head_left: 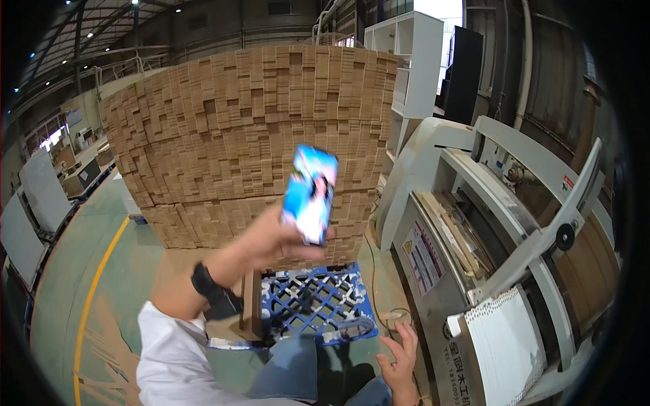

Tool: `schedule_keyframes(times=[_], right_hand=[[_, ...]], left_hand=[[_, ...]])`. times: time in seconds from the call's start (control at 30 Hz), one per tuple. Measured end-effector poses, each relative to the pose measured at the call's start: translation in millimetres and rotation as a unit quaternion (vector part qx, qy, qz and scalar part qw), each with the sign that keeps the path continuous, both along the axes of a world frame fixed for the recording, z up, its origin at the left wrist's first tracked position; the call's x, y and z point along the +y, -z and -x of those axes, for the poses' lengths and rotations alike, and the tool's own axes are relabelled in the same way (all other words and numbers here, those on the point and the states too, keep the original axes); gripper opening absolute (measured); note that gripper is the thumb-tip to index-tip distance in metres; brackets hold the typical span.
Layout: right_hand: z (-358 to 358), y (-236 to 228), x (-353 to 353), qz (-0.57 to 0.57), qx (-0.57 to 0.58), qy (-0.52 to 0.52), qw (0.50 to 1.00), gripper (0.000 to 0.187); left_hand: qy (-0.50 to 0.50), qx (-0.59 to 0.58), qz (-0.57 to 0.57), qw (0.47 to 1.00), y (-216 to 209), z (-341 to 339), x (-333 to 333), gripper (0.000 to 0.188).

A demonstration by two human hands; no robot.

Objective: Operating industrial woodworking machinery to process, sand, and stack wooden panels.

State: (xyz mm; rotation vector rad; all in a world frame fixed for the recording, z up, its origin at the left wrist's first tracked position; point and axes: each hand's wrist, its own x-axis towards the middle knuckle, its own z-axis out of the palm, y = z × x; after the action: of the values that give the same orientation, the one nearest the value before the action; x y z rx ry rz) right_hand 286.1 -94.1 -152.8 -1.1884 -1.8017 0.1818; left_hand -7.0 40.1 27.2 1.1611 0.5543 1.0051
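A smartphone [312,193] with a bright, colourful screen is held up in front of me. My left hand [274,237] is wrapped round its lower end, a little blurred, with a black watch on the wrist. Low on the right, my right hand [399,355] has its fingers apart and nothing in it. That hand is nearest to the grey machine, without touching it. Behind the phone rises a tall stack of brown board strips [230,135].
A blue plastic pallet [365,291] lies on the floor before the stack, a cardboard piece [252,308] at its left. The grey machine [433,271] with a long lever [542,250] fills the right side. Brown sheets [108,352] lie on the green floor, left.
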Motion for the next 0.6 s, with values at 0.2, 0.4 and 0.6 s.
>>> schedule_keyframes(times=[0.2,0.4,0.6], right_hand=[[-10,-8,101,0.051,0.022,-0.035,0.998,0.029],[-17,-66,145,0.077,0.018,0.000,0.997,0.025],[-30,-118,127,0.203,0.055,0.065,0.976,0.027]], left_hand=[[-0.289,0.032,-0.140,0.946,-143,61,170,0.032],[-0.463,0.136,-0.157,0.862,-267,125,318,0.029],[-0.256,0.249,-0.101,0.929,-282,249,415,0.039]])
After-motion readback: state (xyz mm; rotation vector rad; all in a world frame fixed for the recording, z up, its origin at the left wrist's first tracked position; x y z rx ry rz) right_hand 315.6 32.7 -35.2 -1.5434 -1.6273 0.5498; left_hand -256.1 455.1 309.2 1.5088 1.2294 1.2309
